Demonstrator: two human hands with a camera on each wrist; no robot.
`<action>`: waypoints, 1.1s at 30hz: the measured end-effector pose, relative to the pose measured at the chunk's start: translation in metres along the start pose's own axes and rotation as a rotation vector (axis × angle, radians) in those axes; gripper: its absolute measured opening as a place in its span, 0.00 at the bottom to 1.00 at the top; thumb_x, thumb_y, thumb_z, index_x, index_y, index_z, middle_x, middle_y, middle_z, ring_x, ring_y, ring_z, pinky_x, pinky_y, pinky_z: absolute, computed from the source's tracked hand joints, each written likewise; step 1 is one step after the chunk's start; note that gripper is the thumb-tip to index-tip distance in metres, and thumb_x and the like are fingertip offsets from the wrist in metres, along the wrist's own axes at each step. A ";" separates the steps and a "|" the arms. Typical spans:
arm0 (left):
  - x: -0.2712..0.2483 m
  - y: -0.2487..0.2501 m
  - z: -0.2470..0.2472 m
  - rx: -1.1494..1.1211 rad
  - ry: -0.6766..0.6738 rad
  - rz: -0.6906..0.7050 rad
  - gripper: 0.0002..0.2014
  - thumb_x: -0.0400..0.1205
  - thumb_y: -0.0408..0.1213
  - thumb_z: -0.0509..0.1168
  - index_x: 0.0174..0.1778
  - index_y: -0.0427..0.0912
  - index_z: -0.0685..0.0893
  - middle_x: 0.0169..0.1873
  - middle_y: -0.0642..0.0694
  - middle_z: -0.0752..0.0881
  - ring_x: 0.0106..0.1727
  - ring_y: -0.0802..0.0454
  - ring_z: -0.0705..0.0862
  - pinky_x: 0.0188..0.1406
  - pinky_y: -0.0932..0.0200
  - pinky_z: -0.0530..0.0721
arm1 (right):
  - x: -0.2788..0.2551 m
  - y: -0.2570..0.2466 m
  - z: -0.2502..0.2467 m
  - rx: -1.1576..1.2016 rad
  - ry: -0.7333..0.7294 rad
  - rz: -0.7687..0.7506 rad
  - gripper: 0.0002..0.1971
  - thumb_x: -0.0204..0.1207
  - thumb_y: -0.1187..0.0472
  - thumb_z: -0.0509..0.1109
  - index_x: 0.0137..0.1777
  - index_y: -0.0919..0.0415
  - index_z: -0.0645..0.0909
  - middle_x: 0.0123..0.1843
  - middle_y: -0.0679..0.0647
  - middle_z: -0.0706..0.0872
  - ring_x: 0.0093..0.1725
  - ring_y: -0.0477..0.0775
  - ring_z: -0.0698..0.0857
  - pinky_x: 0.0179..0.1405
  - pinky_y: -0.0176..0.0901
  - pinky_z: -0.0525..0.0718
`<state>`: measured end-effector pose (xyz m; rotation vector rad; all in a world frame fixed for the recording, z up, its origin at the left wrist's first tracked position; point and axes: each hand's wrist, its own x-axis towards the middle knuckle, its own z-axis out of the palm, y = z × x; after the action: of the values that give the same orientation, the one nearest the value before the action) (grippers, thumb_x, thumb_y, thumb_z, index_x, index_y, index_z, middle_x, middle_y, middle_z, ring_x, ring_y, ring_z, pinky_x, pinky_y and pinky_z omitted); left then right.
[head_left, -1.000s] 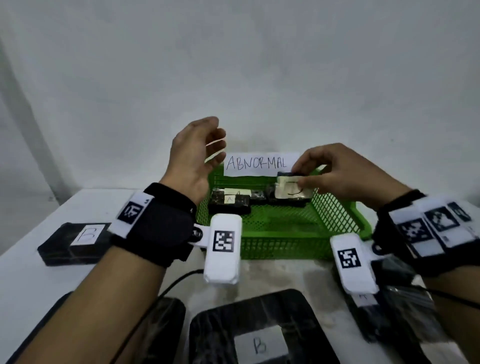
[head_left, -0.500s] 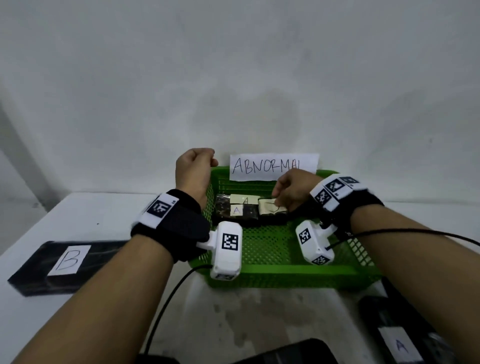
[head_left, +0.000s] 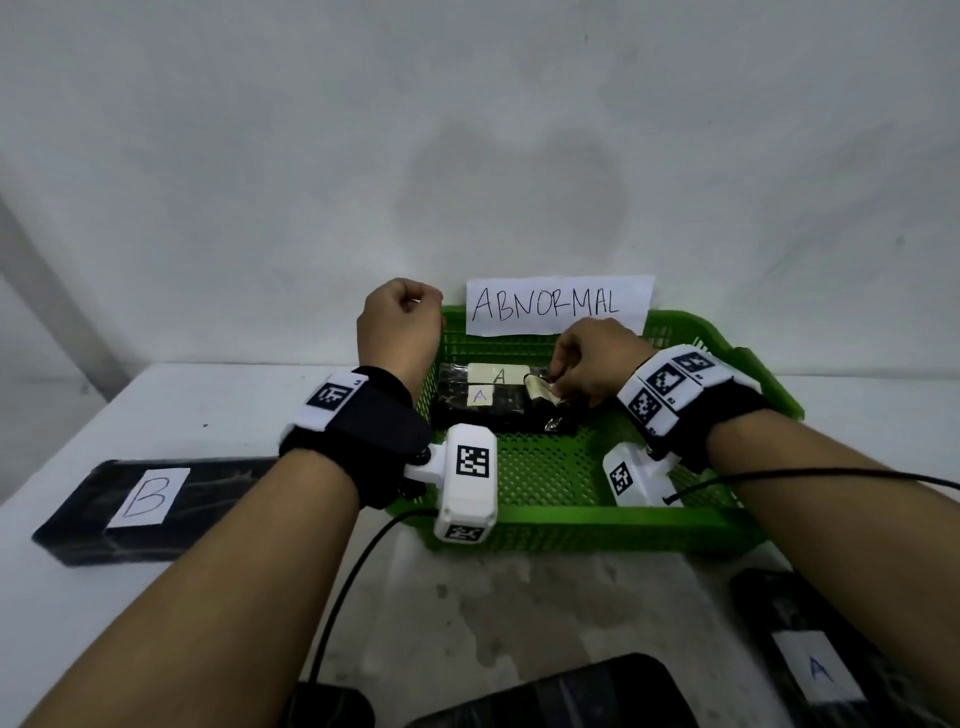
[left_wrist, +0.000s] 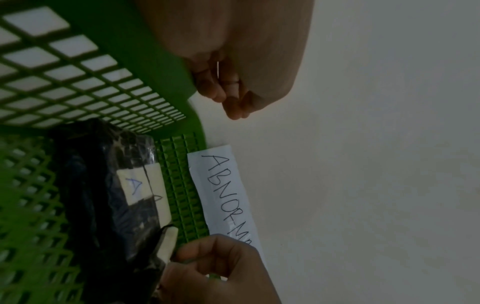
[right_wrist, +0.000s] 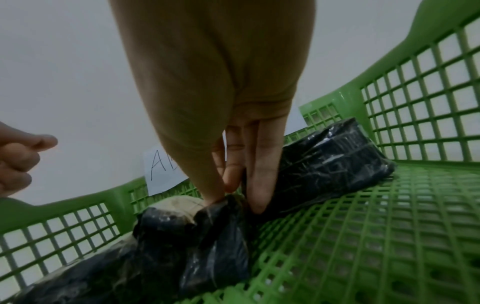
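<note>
A green mesh basket (head_left: 571, 535) (left_wrist: 166, 72) (right_wrist: 441, 30) carries a paper sign reading ABNORMAL (head_left: 558, 305) (left_wrist: 226, 195). Inside lie two black wrapped packages labelled A (head_left: 480, 397) (left_wrist: 109, 185). My right hand (head_left: 587, 364) (right_wrist: 233, 201) reaches into the basket. Its thumb and fingers pinch the wrap of a small black package with a cream label (head_left: 543, 397) (right_wrist: 207, 236), which rests on the basket floor beside the A packages. Another black package (right_wrist: 330, 160) lies behind that hand. My left hand (head_left: 400, 327) (left_wrist: 233, 82) is a fist over the basket's rear left corner and holds nothing.
A flat black package labelled B (head_left: 145, 504) lies on the white table at the left. One labelled A (head_left: 831, 670) lies at the near right. More black packages (head_left: 571, 691) sit at the near edge. A wall stands right behind the basket.
My right hand has come down from above the basket and set the small package on its floor. The left hand has dropped and curled from loose into a fist.
</note>
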<state>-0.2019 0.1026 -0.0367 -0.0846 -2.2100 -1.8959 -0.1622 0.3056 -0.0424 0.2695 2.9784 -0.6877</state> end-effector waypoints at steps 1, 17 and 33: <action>-0.001 0.000 0.001 0.035 -0.003 0.014 0.06 0.81 0.34 0.65 0.39 0.46 0.85 0.31 0.48 0.85 0.37 0.50 0.83 0.49 0.55 0.83 | 0.000 0.000 0.000 -0.022 0.018 -0.005 0.06 0.70 0.66 0.83 0.43 0.57 0.90 0.46 0.55 0.93 0.42 0.54 0.90 0.51 0.53 0.93; -0.007 0.035 0.005 -0.038 -0.206 -0.136 0.08 0.84 0.33 0.65 0.39 0.43 0.85 0.31 0.46 0.83 0.37 0.52 0.80 0.43 0.61 0.77 | -0.036 -0.006 -0.089 -0.050 0.205 -0.076 0.08 0.79 0.50 0.76 0.43 0.52 0.90 0.39 0.46 0.90 0.39 0.45 0.85 0.36 0.40 0.76; -0.175 0.063 -0.043 0.249 -0.820 -0.109 0.14 0.87 0.48 0.62 0.42 0.46 0.86 0.28 0.55 0.84 0.27 0.57 0.74 0.23 0.64 0.67 | -0.228 -0.036 -0.036 -0.041 -0.109 -0.161 0.18 0.75 0.37 0.73 0.47 0.52 0.89 0.37 0.45 0.93 0.35 0.49 0.87 0.46 0.47 0.86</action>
<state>-0.0134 0.0887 -0.0063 -0.8478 -2.9907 -1.8133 0.0536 0.2541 0.0304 -0.0114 2.9279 -0.6332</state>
